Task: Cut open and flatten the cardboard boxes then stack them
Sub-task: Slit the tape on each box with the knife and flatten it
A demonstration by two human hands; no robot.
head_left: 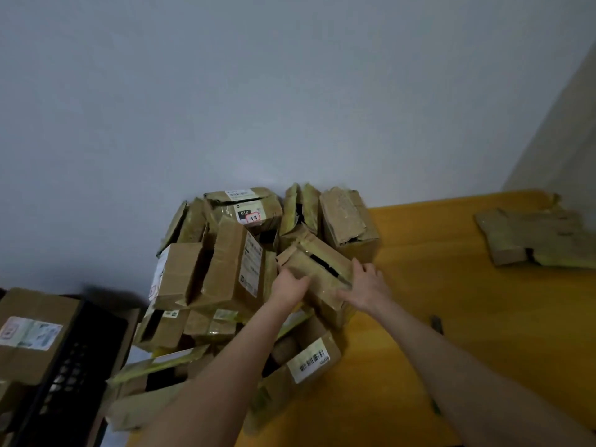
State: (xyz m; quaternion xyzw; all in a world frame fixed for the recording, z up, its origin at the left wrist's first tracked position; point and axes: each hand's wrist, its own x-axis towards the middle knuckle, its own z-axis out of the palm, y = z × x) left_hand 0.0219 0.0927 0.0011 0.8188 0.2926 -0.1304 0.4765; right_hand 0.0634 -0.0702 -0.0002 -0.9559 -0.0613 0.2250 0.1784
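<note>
Cardboard fills the head view: a heap of taped brown boxes (225, 269) stands on the left part of an orange-yellow table (483, 333), pushed up against a pale grey wall (290, 91). Both bare forearms reach into the heap's right side, where one small box (317, 269) with a dark slit in its top sits tilted on top of the others. The left hand (288, 287) grips that box's left end, fingers curled round it. The right hand (366, 285) rests on its right end, fingers spread and fairly straight on top, thumb stretched along the near face. Flattened cardboard (532, 237) lies well apart at the table's far right. A small dark object (437, 324), too blurred to name, lies beside the right forearm. A black crate (64, 366) at the left holds a labelled box (29, 333).
</note>
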